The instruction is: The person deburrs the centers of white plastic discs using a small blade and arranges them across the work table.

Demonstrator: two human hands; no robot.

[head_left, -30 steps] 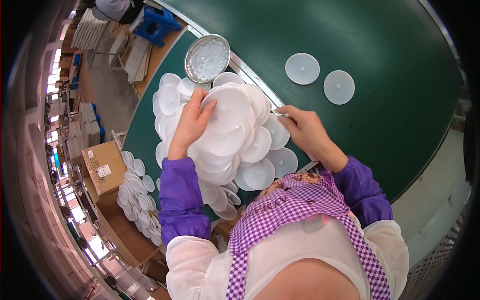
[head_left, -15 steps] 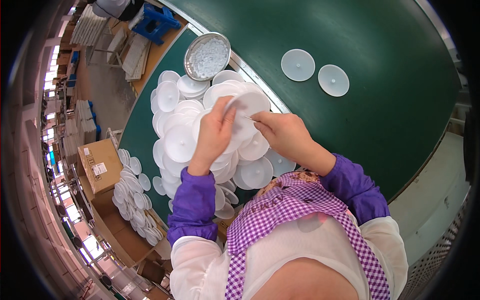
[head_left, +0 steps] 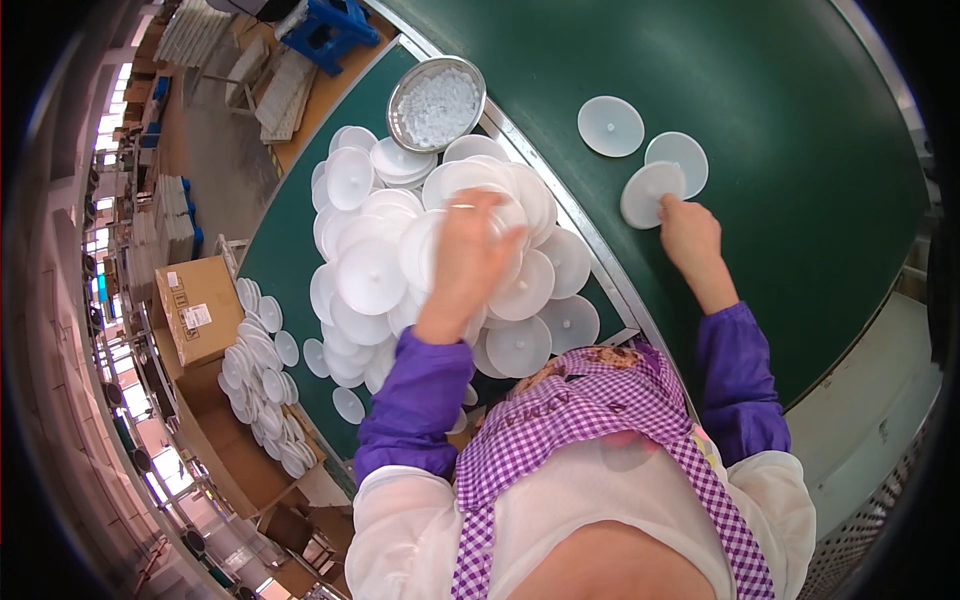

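A white round disc (head_left: 650, 197) with a small central knob is pinched at its near edge by my right hand (head_left: 690, 238). It partly overlaps another white disc (head_left: 690, 160) on the green table at the right, and a further disc (head_left: 610, 126) lies just beyond. Over the big heap of white discs (head_left: 375, 275) is my left hand (head_left: 466, 258), somewhat blurred, with thumb and fingers apart. Its fingertips reach the discs on top; no disc is clearly held in it.
A metal bowl (head_left: 437, 105) of small white pieces stands behind the heap. A metal strip (head_left: 560, 190) divides the green table (head_left: 780, 270). At the left are an open cardboard box (head_left: 215, 430) and more discs (head_left: 262, 375). A blue stool (head_left: 328, 32) stands beyond.
My right hand has moved right from the heap and now holds a disc by the two others. My left hand no longer holds up a disc and has come down over the heap.
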